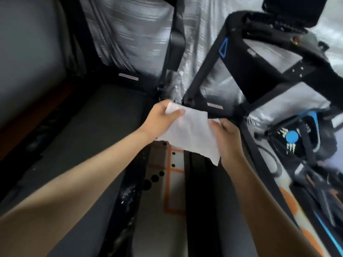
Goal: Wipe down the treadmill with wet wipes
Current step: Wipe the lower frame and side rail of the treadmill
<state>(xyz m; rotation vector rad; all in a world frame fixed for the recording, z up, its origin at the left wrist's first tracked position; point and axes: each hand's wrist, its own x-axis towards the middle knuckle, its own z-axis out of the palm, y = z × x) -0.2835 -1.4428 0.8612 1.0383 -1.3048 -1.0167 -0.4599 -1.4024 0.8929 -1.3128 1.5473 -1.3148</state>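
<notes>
Hands, left hand (159, 117) and right hand (225, 134), each pinch the wipe (191, 134) mid-frame, spreading it; pressing it onto the treadmill (104, 130) likely follows.

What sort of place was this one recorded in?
Likely a gym or home fitness room: a dark treadmill belt on the left, a second machine's black upright frame on the right, and an exercise machine with a blue knob beyond it.

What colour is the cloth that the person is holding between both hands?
White. The wet wipe shows plainly in the head view.
</notes>
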